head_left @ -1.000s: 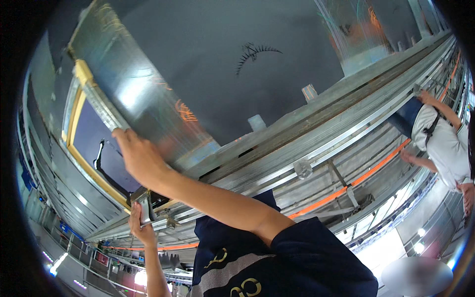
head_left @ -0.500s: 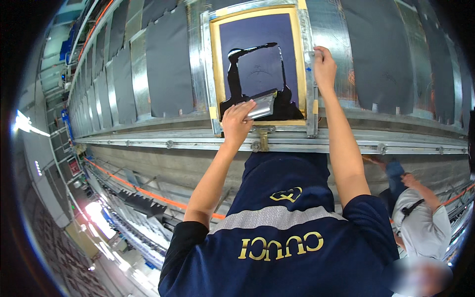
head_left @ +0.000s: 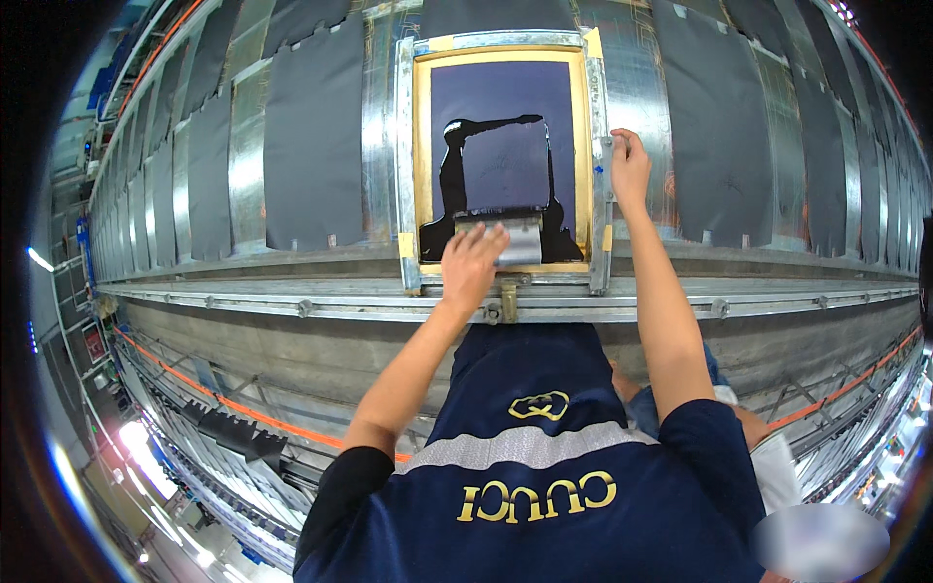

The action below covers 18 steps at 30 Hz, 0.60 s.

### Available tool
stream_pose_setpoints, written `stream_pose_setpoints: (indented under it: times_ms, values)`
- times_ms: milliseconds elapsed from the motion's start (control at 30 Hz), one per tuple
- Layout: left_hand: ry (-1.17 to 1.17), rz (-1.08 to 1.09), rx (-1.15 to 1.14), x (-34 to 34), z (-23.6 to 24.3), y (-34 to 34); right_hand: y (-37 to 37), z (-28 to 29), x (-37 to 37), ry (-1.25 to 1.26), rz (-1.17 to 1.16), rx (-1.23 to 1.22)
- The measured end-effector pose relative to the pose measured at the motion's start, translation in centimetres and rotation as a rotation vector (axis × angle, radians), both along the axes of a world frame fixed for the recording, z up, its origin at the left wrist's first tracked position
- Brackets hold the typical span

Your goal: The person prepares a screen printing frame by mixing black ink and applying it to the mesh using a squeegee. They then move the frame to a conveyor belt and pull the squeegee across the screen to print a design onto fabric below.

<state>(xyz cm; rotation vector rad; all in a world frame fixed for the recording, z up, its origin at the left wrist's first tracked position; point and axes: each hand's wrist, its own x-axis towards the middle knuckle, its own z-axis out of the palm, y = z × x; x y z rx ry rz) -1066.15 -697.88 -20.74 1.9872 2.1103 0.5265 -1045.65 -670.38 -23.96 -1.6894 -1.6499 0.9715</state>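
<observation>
Hands first: left hand (head_left: 473, 264) lies palm-down over the handle end of a metal squeegee (head_left: 512, 238), fingers curled over its top edge, so it has hold of it or presses on it; grip underneath is hidden. Right hand (head_left: 629, 167) is raised to the right rail of the printing frame (head_left: 595, 146), fingers bent and pinching the frame's edge, nothing else in it. Squeegee sits low inside the frame, across the bottom of the dark mesh screen (head_left: 491, 107), with a pool of glossy black ink (head_left: 449, 194) around it and a smeared streak running up the left side. Squeegee looks stiff and fairly light, likely slick where ink has crept, so best held at its clean upper bar, both ends for even pressure. Frame looks rigid, metal with yellow tape inside, heavier and awkward; take it by the side rails, away from the wet mesh, which would be easy to dent or smudge. Frame rests on a long metal table (head_left: 292, 296) lined with dark fabric panels (head_left: 311, 136) left and right. Person's navy shirt (head_left: 544, 466) fills the lower view. Orange strip (head_left: 243, 413) runs below the table.
</observation>
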Motion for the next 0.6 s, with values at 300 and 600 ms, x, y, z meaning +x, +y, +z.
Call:
stream_pose_setpoints:
  times_ms: [300,600]
  values:
    - [-0.097,0.178,0.052,-6.7,2.5,18.2,-0.2,0.5,-0.4,0.061,0.014,-0.019]
    - [-0.017,0.036,0.138,-1.4,-0.8,5.6,0.2,0.7,-0.1,0.092,-0.019,-0.038]
